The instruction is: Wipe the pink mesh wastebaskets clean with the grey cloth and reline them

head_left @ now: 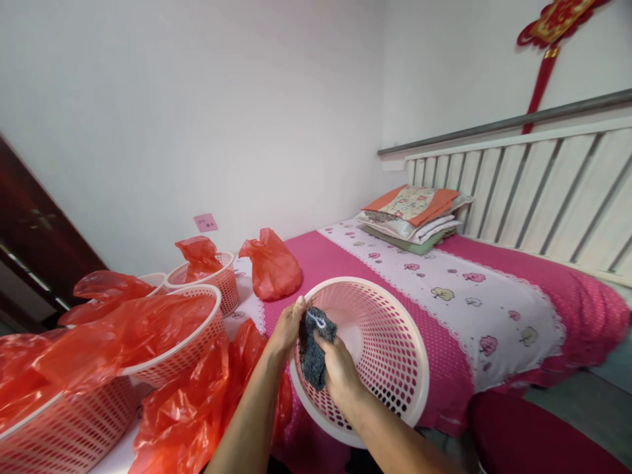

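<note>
A pale pink plastic laundry basket (390,329) with a perforated wall is tilted, its wide mouth facing me and its inside showing no contents. My left hand (288,324) is closed on the left part of its rim. In my right hand (340,368) is a dark grey, fuzzy scrubbing cloth (313,365) with a white hanging loop. The cloth lies against the inside of the basket's left wall, just beside my left hand. My right fingertips are hidden behind the cloth.
Several pink baskets with red plastic bags (162,322) crowd the left. Another red bag (274,266) sits on the bed (311,253); a loose one (192,401) lies near my left forearm. Folded bedding (415,217) is at the back, a dark red seat (533,434) at lower right.
</note>
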The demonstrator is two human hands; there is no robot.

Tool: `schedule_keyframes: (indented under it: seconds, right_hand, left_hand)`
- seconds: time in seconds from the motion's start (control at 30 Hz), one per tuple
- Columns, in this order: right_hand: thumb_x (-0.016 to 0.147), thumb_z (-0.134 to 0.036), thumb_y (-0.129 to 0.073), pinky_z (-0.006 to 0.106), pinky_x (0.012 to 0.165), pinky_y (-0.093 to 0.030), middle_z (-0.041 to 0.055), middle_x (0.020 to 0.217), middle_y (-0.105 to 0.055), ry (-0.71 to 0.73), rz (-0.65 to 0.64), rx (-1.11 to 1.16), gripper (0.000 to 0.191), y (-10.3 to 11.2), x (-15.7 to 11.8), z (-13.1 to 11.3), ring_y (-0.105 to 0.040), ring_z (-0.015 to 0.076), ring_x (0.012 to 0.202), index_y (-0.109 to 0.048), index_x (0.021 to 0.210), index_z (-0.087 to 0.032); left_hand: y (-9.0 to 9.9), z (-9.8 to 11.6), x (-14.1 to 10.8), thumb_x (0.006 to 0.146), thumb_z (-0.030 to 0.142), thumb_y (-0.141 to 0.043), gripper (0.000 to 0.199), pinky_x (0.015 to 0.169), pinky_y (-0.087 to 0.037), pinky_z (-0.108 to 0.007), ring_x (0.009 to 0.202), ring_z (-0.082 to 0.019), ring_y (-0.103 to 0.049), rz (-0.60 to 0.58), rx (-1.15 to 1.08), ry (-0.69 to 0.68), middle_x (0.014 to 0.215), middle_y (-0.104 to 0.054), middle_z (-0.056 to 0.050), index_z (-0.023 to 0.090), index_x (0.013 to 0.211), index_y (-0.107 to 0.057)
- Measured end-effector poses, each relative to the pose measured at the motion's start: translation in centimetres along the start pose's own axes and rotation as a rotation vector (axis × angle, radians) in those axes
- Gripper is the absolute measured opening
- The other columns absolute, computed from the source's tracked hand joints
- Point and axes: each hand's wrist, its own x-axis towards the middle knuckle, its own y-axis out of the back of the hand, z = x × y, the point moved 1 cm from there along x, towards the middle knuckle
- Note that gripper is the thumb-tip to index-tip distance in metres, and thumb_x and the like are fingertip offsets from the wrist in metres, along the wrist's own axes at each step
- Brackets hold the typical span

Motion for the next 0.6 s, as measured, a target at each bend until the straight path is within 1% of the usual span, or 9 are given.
schedule_keyframes:
  seconds: [0.1, 0.17, 0.3, 0.37, 0.43, 0.53, 0.6]
  right_hand:
    - [0.071, -0.046, -0.084, 0.038, 0.092, -0.057, 0.0060, 0.101, -0.082, 0.002, -0.033, 0.010, 0.049, -0.3, -0.8, -0.6, -0.073, 0.0312, 0.107, -0.075, 0.112, -0.019]
    - [0.072, -0.046, -0.084, 0.038, 0.091, -0.057, 0.0059, 0.102, -0.082, 0.013, -0.045, 0.011, 0.049, -0.5, -1.4, -0.9, -0.073, 0.0313, 0.107, -0.075, 0.113, -0.020]
    - [0.070, -0.046, -0.086, 0.039, 0.090, -0.057, 0.0063, 0.103, -0.082, 0.004, 0.003, -0.009, 0.055, -0.7, -2.4, -1.3, -0.073, 0.0317, 0.103, -0.074, 0.116, -0.019]
    - [0.072, -0.047, -0.085, 0.040, 0.094, -0.056, 0.0072, 0.107, -0.081, 0.032, -0.024, -0.025, 0.057, -0.9, -2.9, -1.6, -0.072, 0.0314, 0.105, -0.075, 0.119, -0.018]
    - [0.076, -0.048, -0.083, 0.041, 0.100, -0.053, 0.0077, 0.112, -0.081, 0.093, -0.065, -0.055, 0.053, -1.2, -3.4, -2.0, -0.071, 0.0308, 0.109, -0.076, 0.120, -0.018]
    - [0.078, -0.046, -0.083, 0.043, 0.105, -0.051, 0.0073, 0.111, -0.080, 0.155, -0.108, -0.099, 0.046, -1.4, -4.0, -2.3, -0.069, 0.0310, 0.112, -0.079, 0.116, -0.019]
    - [0.080, -0.044, -0.082, 0.043, 0.105, -0.050, 0.0069, 0.110, -0.080, 0.169, -0.139, -0.121, 0.043, -1.3, -4.5, -2.4, -0.068, 0.0310, 0.113, -0.080, 0.116, -0.021]
  left_hand:
    - [-0.2, 0.4, -0.1, 0.084, 0.084, -0.052, 0.076, 0.087, -0.057, -0.042, 0.094, -0.032, -0.075, -0.013, -0.076, 0.007, 0.092, -0.083, -0.011, 0.013, 0.093, -0.078]
    - [-0.3, 0.4, -0.2, 0.081, 0.083, -0.058, 0.074, 0.085, -0.056, -0.040, 0.092, -0.031, -0.075, -0.022, -0.141, 0.021, 0.091, -0.082, -0.011, 0.013, 0.092, -0.077]
    - [-0.5, 0.3, -0.1, 0.076, 0.081, -0.066, 0.070, 0.077, -0.054, -0.034, 0.083, -0.026, -0.074, -0.014, -0.238, 0.042, 0.086, -0.081, -0.010, 0.012, 0.087, -0.074]
    - [-0.5, 0.2, -0.1, 0.075, 0.080, -0.069, 0.068, 0.074, -0.052, -0.032, 0.079, -0.024, -0.073, 0.000, -0.272, 0.033, 0.083, -0.080, -0.009, 0.012, 0.085, -0.074]
    - [-0.5, 0.0, -0.1, 0.074, 0.079, -0.072, 0.068, 0.072, -0.052, -0.032, 0.075, -0.023, -0.072, -0.002, -0.312, 0.039, 0.079, -0.079, -0.009, 0.012, 0.083, -0.074]
    - [-0.4, -0.3, 0.0, 0.071, 0.078, -0.076, 0.067, 0.072, -0.053, -0.032, 0.072, -0.023, -0.071, -0.001, -0.369, 0.075, 0.076, -0.078, -0.008, 0.012, 0.084, -0.075]
    - [-0.2, -0.5, 0.1, 0.072, 0.076, -0.077, 0.066, 0.072, -0.053, -0.033, 0.071, -0.022, -0.071, 0.019, -0.393, 0.105, 0.073, -0.078, -0.007, 0.012, 0.088, -0.075]
